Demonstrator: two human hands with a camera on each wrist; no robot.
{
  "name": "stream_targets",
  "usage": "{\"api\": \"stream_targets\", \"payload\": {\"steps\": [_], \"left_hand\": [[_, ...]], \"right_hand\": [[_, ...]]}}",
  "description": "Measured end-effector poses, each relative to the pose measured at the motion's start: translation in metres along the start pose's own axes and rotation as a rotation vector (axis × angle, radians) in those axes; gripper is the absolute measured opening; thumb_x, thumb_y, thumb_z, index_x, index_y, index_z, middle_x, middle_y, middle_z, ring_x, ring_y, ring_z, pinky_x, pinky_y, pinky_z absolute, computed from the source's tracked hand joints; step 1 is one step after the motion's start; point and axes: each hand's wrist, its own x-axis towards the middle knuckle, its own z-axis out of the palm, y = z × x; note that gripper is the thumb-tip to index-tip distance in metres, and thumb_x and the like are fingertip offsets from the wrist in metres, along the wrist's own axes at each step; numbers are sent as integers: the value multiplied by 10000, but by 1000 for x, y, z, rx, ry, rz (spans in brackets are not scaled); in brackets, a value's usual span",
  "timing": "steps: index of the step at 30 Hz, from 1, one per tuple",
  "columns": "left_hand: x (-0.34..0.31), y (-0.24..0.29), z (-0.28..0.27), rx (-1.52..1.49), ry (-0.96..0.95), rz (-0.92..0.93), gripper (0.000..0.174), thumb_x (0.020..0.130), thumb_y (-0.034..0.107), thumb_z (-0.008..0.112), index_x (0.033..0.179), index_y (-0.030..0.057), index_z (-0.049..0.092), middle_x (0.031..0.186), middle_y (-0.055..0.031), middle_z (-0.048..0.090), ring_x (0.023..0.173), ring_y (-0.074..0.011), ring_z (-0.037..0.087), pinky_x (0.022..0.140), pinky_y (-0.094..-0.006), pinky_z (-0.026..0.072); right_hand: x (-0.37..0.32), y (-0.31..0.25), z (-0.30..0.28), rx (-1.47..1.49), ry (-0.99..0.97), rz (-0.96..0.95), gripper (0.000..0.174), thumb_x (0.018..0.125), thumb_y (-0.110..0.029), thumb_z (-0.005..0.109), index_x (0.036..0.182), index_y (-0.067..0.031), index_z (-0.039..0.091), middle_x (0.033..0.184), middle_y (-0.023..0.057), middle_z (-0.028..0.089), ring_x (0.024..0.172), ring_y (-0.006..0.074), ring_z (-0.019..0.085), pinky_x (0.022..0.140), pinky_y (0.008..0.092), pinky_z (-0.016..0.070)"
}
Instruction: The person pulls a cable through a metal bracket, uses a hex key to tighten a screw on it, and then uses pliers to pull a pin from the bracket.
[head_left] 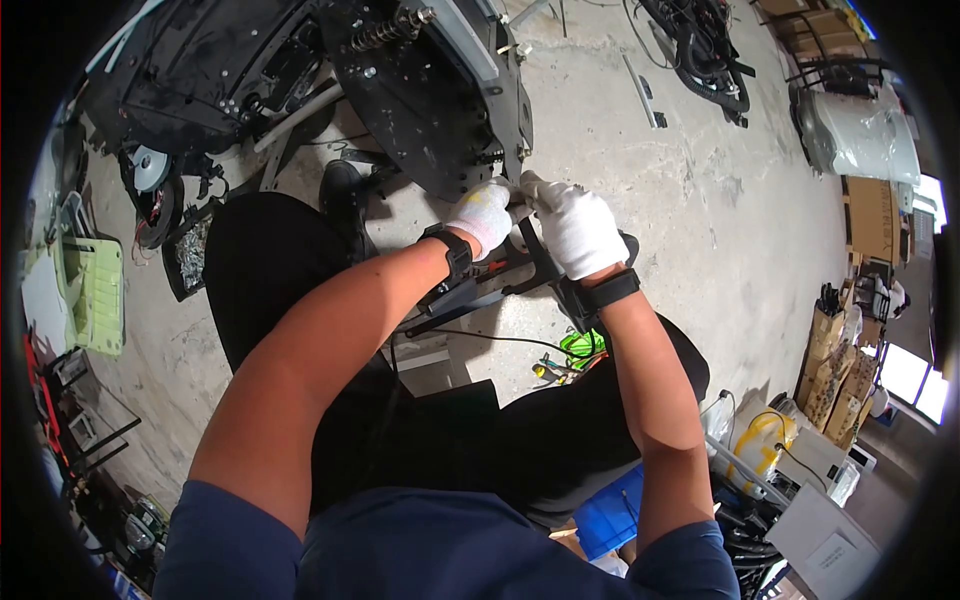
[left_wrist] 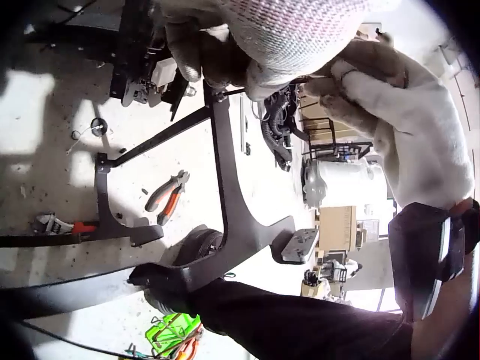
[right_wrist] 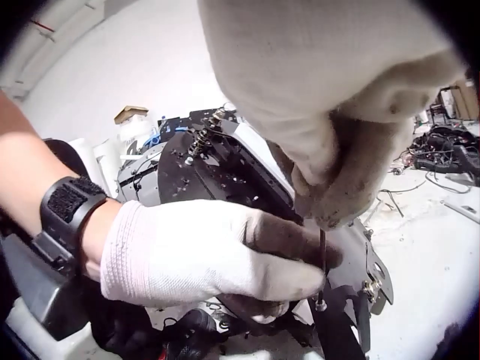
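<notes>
Both hands wear white knitted gloves and meet at the end of a black metal bracket [left_wrist: 229, 157]. In the right wrist view the right hand [right_wrist: 337, 97] pinches a thin metal rod [right_wrist: 322, 251] from above, its lower end at a small bolt [right_wrist: 321, 305] on the black bar. The left hand [right_wrist: 217, 255] curls its fingers around the bar beside that rod. From the head view, the left hand [head_left: 482, 213] and right hand [head_left: 572, 222] are close together, just below the large black machine panel [head_left: 410, 110]. The left palm side is hidden.
Pliers with orange handles [left_wrist: 169, 196] lie on the floor near the bracket. A bright green item [head_left: 583, 345] with tools is by the knee. Black cable parts [head_left: 700, 55] lie at the upper right; cardboard boxes [head_left: 872, 220] stand along the right.
</notes>
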Motion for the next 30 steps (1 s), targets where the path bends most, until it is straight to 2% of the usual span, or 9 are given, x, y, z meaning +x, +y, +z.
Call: {"api": "stream_targets", "payload": {"steps": [6,11,18,21,23,24,26,27,30], "left_hand": [[-2,-1,-8,-10,47,92,168,759,178,629,837,29,639,881,-134,601,814,-329,568,725,-372,455],[1,0,-10,81,43,160,186,766,204,616,835,33,640,883,-140,599,812,-329,571,729,-379,458],[3,5,-13,45,-36,134,288,806,342,573,902,83,657,908,-150,609,849,-324,580,748,-403,465],[2,3,-15,95,-57,50,214,765,219,625,902,56,653,907,-135,620,857,-316,578,765,-348,458],[9,-13,-4,49,-24,95,212,762,205,629,905,50,650,906,-133,621,855,-313,578,764,-347,457],[9,-12,-5,-2,16,135,210,760,192,632,909,44,647,905,-131,621,853,-311,579,763,-346,455],[8,-8,-6,26,37,151,244,768,266,624,866,44,645,884,-142,618,843,-317,578,757,-368,457],[6,-5,-8,59,55,170,303,777,341,615,824,43,643,863,-153,614,832,-324,578,752,-389,459],[4,-3,-7,-52,76,209,306,779,339,616,791,33,634,843,-155,610,839,-323,575,751,-391,459]], "right_hand": [[3,0,-9,159,-147,112,228,838,-282,529,821,-84,638,750,167,620,733,343,604,650,412,483],[0,5,-4,-66,-70,24,202,838,-279,555,850,-101,652,724,105,617,681,312,600,585,366,476],[6,3,-15,-304,-149,-123,274,857,-315,486,784,-91,625,741,128,628,719,315,620,623,393,494],[11,2,-13,-479,-230,-238,252,847,-301,496,791,-90,621,733,125,622,721,320,619,614,389,496],[9,-1,-12,-150,-56,-37,324,854,-365,495,768,-86,635,711,137,624,713,326,620,608,384,497],[10,-3,-14,-152,-56,-36,324,854,-365,495,768,-86,635,711,137,624,713,326,620,608,384,497],[11,-8,-19,-129,-141,309,439,850,-465,489,701,-85,651,665,151,621,692,324,621,602,372,493],[12,-8,-18,-131,-144,308,439,850,-465,489,701,-85,651,665,151,621,692,324,621,602,372,493],[14,-8,-18,-21,-230,432,527,839,-536,476,640,-82,656,627,164,611,678,336,615,605,377,489]]}}
